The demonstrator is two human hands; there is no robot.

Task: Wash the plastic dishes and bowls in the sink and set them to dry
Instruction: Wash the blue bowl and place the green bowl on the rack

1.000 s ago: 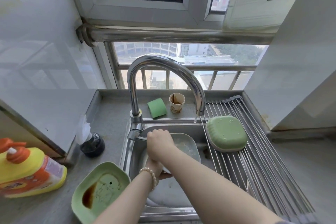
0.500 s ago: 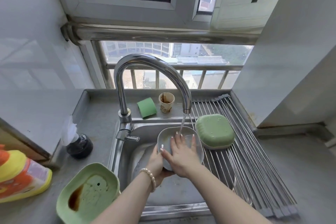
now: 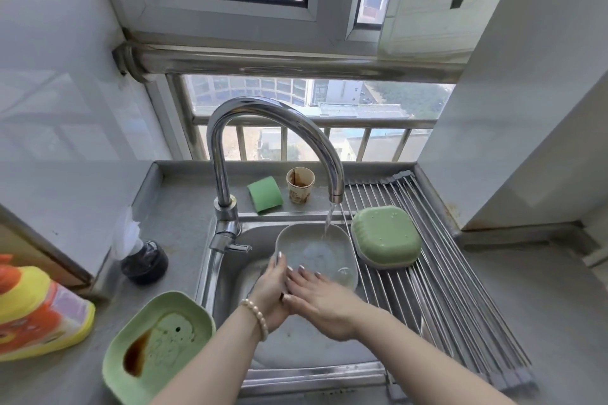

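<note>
With your left hand [image 3: 271, 293] gripping the bowl [image 3: 317, 253] at frame centre, keep your flat, empty right hand [image 3: 324, 304] rubbing inside under the stream [image 3: 328, 219].

No text, brand, number or sign can be read anywhere. The yellow and orange detergent bottle [image 3: 36, 312] at 9 o'clock carries a printed label, but its lettering is too blurred to make out. The paper cup [image 3: 300, 185] at 12 o'clock, behind the sink, shows a brownish pattern low on its wall that does not resolve into words. Dark strokes on the wall at 10 o'clock, at the top-left corner, are cut off by the frame edge and cannot be read as characters. Buildings seen through the window at 12 o'clock show no legible signs.
</note>
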